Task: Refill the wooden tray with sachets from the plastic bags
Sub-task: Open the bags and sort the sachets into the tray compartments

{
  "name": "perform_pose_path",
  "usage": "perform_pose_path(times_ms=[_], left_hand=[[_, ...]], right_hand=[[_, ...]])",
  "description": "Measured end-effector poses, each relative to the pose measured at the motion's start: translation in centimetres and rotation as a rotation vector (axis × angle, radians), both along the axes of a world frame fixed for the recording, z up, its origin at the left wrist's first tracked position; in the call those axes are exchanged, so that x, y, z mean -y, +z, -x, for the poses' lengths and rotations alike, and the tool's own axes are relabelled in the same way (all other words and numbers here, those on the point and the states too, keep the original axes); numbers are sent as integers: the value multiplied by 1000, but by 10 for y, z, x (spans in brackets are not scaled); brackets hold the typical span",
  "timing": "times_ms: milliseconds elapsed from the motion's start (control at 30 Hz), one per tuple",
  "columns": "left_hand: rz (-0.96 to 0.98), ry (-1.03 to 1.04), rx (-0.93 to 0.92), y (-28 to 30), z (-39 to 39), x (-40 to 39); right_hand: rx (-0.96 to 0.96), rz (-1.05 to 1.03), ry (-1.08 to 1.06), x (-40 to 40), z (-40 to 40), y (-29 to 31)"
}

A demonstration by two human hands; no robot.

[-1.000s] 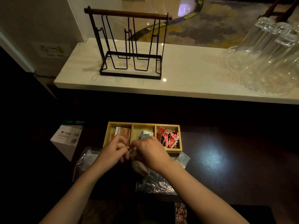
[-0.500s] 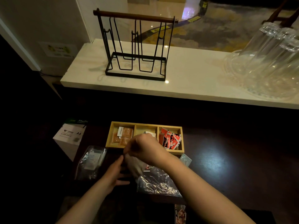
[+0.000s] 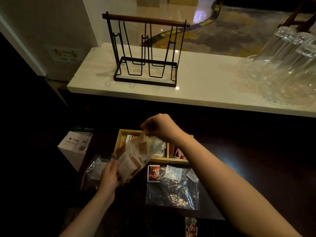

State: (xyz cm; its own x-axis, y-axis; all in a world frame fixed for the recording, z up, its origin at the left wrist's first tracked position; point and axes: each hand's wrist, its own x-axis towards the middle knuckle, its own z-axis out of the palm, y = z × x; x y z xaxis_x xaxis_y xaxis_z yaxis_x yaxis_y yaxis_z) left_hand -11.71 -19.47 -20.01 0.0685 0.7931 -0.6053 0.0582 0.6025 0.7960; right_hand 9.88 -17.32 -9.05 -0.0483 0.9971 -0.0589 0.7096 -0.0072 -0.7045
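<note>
A wooden tray (image 3: 121, 134) with three compartments sits on the dark table; brown sachets lie in its left compartment and red sachets (image 3: 177, 153) in its right one. My right hand (image 3: 159, 126) pinches the top edge of a clear plastic bag (image 3: 135, 157) full of brown and white sachets, lifted and tilted over the tray. My left hand (image 3: 110, 176) grips the bag's lower end. Another plastic bag (image 3: 172, 189) with a red sachet lies flat in front of the tray. A third bag (image 3: 95, 168) lies to the left, partly behind my left hand.
A white A4 paper box (image 3: 73, 147) stands left of the tray. On the pale counter (image 3: 205, 86) behind are a black wire rack (image 3: 145, 50) and upturned glasses (image 3: 289, 65) on a glass dish. A printed packet (image 3: 191, 227) lies at the bottom edge.
My right hand has raised the sachet bag from the table up over the tray. My left hand moved down and took hold of the bag's lower end.
</note>
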Motion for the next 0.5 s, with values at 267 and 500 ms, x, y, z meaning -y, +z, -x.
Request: perform_pose_path(times_ms=[267, 500], left_hand=[[-178, 134, -104, 3, 7, -15], [-357, 247, -255, 31, 21, -27]], right_hand=[[180, -54, -169, -8, -4, -35], [149, -39, -192, -26, 10, -55]])
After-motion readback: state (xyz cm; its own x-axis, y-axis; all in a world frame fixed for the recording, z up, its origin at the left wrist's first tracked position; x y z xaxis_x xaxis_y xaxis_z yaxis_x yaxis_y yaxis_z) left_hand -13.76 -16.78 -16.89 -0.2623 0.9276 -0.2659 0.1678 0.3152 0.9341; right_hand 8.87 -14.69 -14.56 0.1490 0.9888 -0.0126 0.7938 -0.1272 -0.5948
